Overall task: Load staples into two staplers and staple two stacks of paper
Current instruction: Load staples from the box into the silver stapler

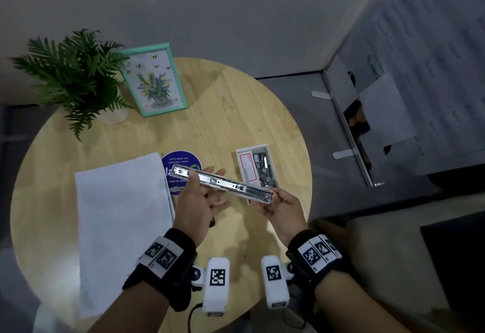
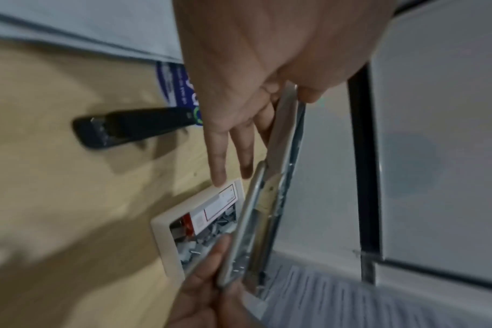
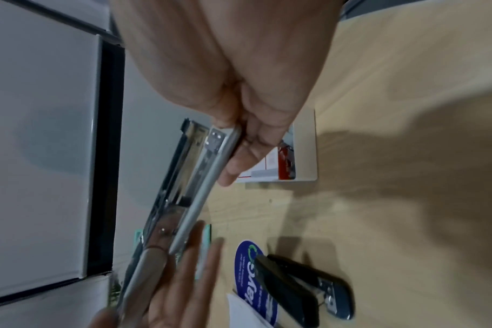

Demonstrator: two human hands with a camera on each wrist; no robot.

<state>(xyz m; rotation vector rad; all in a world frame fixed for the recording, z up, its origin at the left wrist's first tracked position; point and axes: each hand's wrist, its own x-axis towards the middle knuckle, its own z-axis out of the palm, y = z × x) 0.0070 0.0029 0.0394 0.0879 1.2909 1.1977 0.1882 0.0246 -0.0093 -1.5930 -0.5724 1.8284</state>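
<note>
A long silver stapler (image 1: 223, 183) hangs above the round wooden table (image 1: 236, 112), held at both ends. My left hand (image 1: 199, 201) pinches its left end with the thumb on top and the other fingers straight. My right hand (image 1: 283, 209) grips the right end. In the wrist views the silver stapler (image 2: 278, 177) (image 3: 188, 199) shows its cover a little apart from the staple channel. An open white box of staples (image 1: 244, 154) lies just behind it. A black stapler (image 2: 132, 126) (image 3: 301, 286) lies on the table under my left hand. A white paper stack (image 1: 120, 222) lies at the left.
A potted fern (image 1: 73, 75) and a green picture frame (image 1: 153, 80) stand at the back left. A round blue sticker (image 1: 181, 160) is on the table beside the paper. Grey furniture (image 1: 393, 122) stands close to the table's right edge.
</note>
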